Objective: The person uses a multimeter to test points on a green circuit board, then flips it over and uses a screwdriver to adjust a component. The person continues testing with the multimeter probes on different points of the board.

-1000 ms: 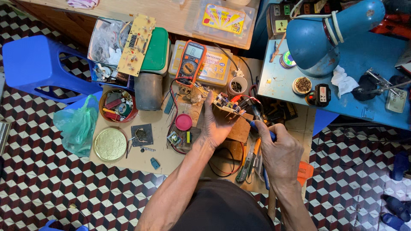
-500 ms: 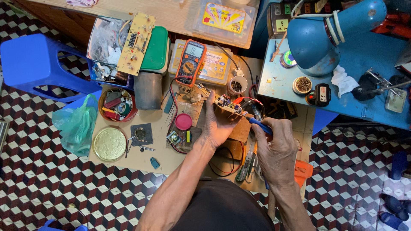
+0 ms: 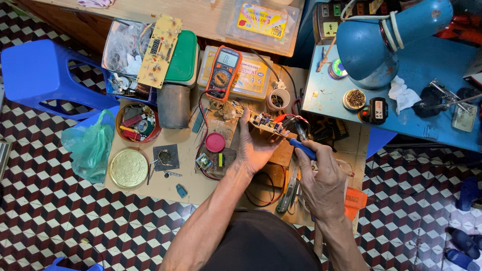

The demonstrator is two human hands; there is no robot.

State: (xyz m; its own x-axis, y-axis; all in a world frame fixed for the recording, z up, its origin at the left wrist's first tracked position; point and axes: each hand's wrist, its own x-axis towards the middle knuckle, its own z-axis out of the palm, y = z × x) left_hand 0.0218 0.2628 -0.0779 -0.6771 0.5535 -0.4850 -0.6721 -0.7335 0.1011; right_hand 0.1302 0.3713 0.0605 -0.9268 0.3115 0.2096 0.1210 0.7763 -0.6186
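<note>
**Both hands busy with a little circuit board**

I see my left hand [image 3: 256, 150] holding a small circuit board [image 3: 268, 124] up above the cardboard mat [image 3: 165, 183]. The fingers are wrapped around the board's near edge, and the board tilts a bit. My right hand [image 3: 324, 180] is closed tight around a tool with a blue handle [image 3: 303, 149]. The tool's dark tip points at the right end of the board, close to some red wires [image 3: 286, 118]. I cannot tell if the tip touches the board. The two hands are near each other but not touching.

Just left of my left hand lie a round pink lid [image 3: 215, 142] and a small green part [image 3: 204, 161]. Farther left sit a gold round tin lid [image 3: 128, 167] and a red bowl of bits [image 3: 137, 122]. Past the board, away from me, stands an orange meter [image 3: 224, 72]. Far to the right of my right hand is a big blue lamp [image 3: 374, 42] on a blue tabletop [image 3: 427, 120].
</note>
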